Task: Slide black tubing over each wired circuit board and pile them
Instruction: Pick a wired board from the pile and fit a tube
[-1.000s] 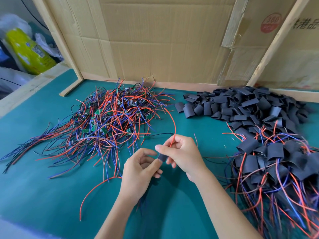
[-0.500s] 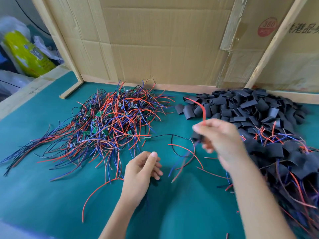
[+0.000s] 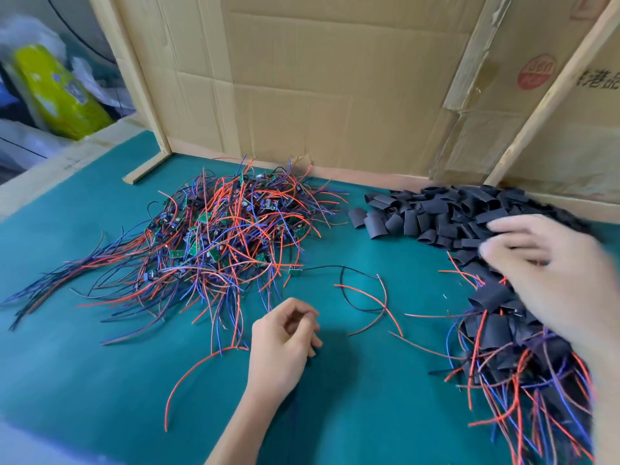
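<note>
Head view. Left hand (image 3: pixel 285 344) hovers low over the green surface (image 3: pixel 67 380), fingers loosely curled, holding nothing. Right hand (image 3: pixel 550 280), blurred, is spread over the seam between the loose black tubing pile (image 3: pixel 436 216) and the finished pile (image 3: pixel 523 357) of sleeved boards; fingers look extended, but I cannot tell if they hold anything. Unsleeved wired boards (image 3: pixel 221 239) heaped at left-centre; one stray board (image 3: pixel 295 271) lies apart, wires trailing right.

Judged step: between units, reaching for fresh tubing. Next: pinch one tube, left hand fetches a board, thread wires through.
</note>
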Demonstrator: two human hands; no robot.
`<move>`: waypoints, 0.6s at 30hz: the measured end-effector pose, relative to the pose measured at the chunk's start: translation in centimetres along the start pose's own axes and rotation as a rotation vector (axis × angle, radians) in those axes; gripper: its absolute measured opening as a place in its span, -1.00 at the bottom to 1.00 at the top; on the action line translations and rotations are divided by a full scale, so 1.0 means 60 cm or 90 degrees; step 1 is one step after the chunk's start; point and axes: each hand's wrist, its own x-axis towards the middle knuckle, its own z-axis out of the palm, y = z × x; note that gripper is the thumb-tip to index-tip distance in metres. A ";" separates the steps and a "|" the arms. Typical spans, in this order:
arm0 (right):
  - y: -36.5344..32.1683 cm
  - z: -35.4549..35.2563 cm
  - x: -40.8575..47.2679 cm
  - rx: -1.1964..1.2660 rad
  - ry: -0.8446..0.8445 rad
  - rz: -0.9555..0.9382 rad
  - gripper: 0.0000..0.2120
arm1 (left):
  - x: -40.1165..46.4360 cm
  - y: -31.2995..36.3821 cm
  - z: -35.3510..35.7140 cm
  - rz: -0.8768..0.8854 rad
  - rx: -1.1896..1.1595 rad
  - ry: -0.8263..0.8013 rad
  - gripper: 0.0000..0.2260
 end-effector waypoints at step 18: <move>-0.082 0.312 0.052 -0.032 -0.252 -0.087 -0.91 | 0.001 -0.007 0.009 0.010 0.027 0.074 -0.79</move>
